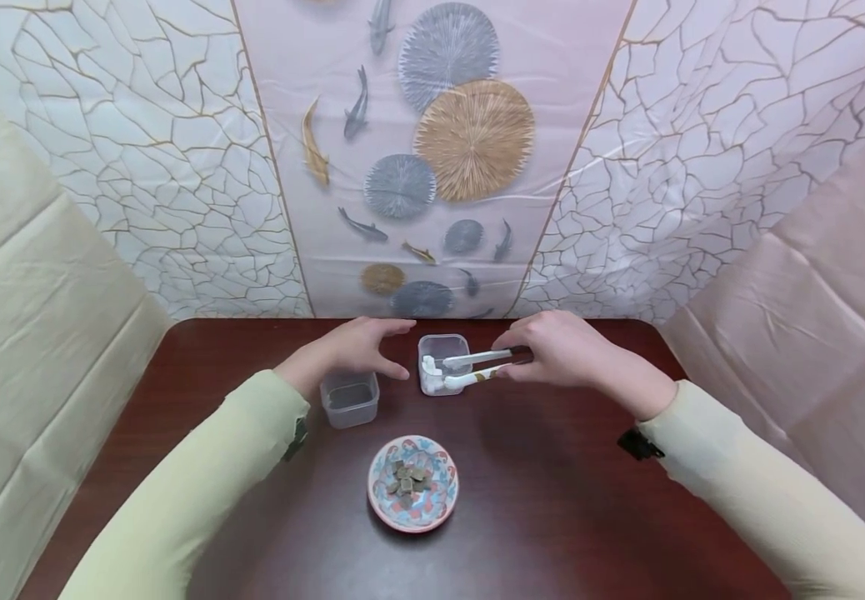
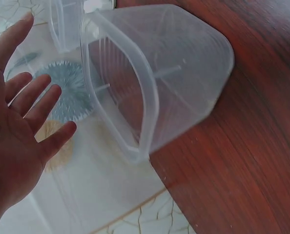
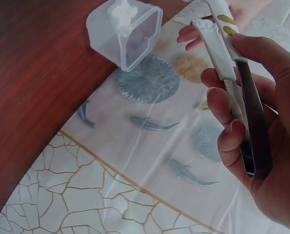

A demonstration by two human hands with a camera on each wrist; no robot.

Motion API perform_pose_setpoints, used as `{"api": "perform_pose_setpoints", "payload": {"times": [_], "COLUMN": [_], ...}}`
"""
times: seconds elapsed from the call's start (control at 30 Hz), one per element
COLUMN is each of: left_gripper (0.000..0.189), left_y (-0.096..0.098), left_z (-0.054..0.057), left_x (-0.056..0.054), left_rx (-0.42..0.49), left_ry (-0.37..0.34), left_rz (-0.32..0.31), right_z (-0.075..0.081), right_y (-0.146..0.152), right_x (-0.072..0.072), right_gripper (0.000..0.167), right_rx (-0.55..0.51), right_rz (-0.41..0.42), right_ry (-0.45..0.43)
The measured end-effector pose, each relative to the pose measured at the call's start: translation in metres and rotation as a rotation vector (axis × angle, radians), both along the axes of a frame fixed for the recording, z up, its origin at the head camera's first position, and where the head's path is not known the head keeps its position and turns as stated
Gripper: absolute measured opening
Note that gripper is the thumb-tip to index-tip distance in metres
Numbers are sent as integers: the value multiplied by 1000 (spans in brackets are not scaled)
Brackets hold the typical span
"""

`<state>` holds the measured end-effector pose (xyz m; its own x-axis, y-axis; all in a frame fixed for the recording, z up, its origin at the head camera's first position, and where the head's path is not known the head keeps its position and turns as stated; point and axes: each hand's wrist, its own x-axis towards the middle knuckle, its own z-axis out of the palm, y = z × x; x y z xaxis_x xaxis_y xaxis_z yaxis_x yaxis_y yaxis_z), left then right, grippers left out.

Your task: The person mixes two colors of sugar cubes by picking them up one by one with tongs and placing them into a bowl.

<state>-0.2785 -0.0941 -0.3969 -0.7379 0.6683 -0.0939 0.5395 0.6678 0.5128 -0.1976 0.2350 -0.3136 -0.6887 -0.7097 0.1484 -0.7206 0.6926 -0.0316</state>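
Note:
My right hand (image 1: 556, 350) grips a pair of tongs (image 3: 214, 51) with white, gold-marked arms and metal handles. In the head view their tips reach over a clear plastic container (image 1: 443, 339) that holds several white pieces (image 1: 431, 367). The tong tips stand a little apart, and in the right wrist view nothing shows between them. On the other side of that container hangs my left hand (image 1: 361, 346), palm inward, its fingers spread and holding nothing. Just below the left hand stands a second clear container (image 2: 184, 63), with no contents showing inside it.
A small patterned plate (image 1: 412, 527) with several brownish flat pieces (image 1: 407, 482) sits nearer to me on the dark red wooden table (image 1: 552, 500). Behind the table's back edge hangs a cloth (image 1: 342, 292) printed with fish and round shapes.

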Motion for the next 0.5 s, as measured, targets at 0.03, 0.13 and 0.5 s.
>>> {"api": "perform_pose_setpoints", "payload": {"times": [0.03, 0.13, 0.5], "left_gripper": [91, 92, 93], "left_y": [3, 11, 32], "left_z": [-1, -5, -25], "left_x": [-2, -6, -19], "left_rx": [-4, -20, -66], "left_ry": [-1, -4, 54], "left_rz": [-2, 1, -19], "right_z": [-1, -3, -20], "right_y": [0, -1, -11], "right_x": [-3, -13, -51], "right_gripper": [22, 22, 11], "right_rx": [-1, 3, 95], "right_rz": [-4, -20, -89], "right_ry": [-3, -7, -50]}}
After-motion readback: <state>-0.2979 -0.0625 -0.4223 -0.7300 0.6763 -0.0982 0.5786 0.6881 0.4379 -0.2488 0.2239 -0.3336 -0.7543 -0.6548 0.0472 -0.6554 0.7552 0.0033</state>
